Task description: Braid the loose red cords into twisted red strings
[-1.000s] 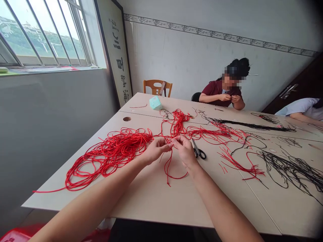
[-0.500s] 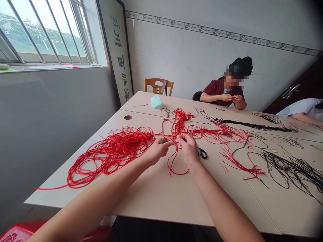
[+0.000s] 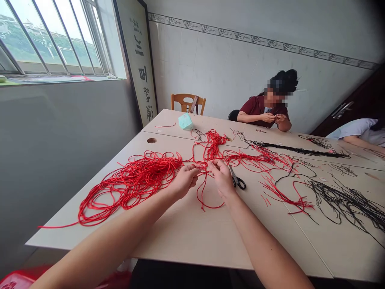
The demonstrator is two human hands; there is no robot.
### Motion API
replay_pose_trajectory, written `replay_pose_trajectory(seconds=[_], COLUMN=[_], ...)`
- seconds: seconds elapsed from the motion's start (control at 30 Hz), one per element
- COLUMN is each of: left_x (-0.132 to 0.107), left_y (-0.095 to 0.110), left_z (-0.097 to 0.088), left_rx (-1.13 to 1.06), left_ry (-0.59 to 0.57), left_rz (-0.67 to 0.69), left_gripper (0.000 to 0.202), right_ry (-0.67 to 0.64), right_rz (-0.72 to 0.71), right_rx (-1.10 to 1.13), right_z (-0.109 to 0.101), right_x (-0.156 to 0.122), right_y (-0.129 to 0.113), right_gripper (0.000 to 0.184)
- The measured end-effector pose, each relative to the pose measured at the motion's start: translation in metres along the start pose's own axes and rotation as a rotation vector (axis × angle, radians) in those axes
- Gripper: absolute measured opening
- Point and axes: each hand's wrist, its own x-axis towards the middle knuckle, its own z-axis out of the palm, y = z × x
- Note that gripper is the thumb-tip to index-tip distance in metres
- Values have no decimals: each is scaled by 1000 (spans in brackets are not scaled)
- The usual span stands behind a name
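Through the head camera I saw a framed panel (image 3: 141,68) beside the barred window (image 3: 51,40), bearing a column of large dark brush characters; 1 looked like 百, and I could not read the others with confidence. On the far part of the table (image 3: 180,233), any print on the mint-green box (image 3: 185,121) was too small to make out.

The red cord (image 3: 203,171) was between my 2 hands, over the table and just right of the tangled red heap (image 3: 150,168). Its short held stretch lay roughly left to right, its long axis crossing my view. I had the left hand (image 3: 188,180) pinching it between thumb and curled index finger, and the right hand (image 3: 221,172) gripping it by thumb and fingertips. A thin red loop (image 3: 203,208) hung toward me below them; I could not tell whether it joined that stretch. Just beyond the right hand, the scissors' (image 3: 239,182) black handles faced me, blades pointing away.
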Motion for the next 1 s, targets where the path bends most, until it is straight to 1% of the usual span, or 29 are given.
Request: replay_pose_trajectory(seconds=[0.07,0.17,0.23,0.33,0.4,0.43,0.53,0.63,0.73,0.8,0.83,0.93,1.0], left_x=[-1,-1,-1,-1,-2,-2,-2,-1,0,1,2,3,3], left_y=[1,3,5,8,9,10,10,8,8,8,9,13,15], left_z=[-1,-2,-2,-3,-4,-4,-3,-3,-4,-6,-8,-12,-13], left_rx=[18,78,119,164,179,182,185,190,195,206,212,244,303], left_ry=[18,42,72,120,133,136,145,157,171,189,199,195,152], left_rz=[12,52,76,100,111,113,109,101,107,114,118,134,134], left_gripper=[23,29,32,33,31,31,31,32,31,29,28,26,24], right_ry=[-47,-53,-79,-213,-281,-287,-231,-188,-185,-196,-180,-46,2], right_rz=[-3,-3,30,108,117,102,10,-111,-236,-316,-363,-522,-603], right_rx=[19,94,148,187,178,165,71,-114,-305,-403,-442,-526,-602], right_z=[-1,-1,-1,0,1,1,0,0,1,-1,-3,-12,-18], right_x=[-1,-3,-4,-7,-8,-8,-8,-10,-13,-15,-14,-10,-5], right_y=[0,-4,-7,-10,-11,-10,-9,-10,-14,-19,-21,-28,-29], right_gripper=[26,25,26,28,28,27,23,19,15,13,13,15,18])
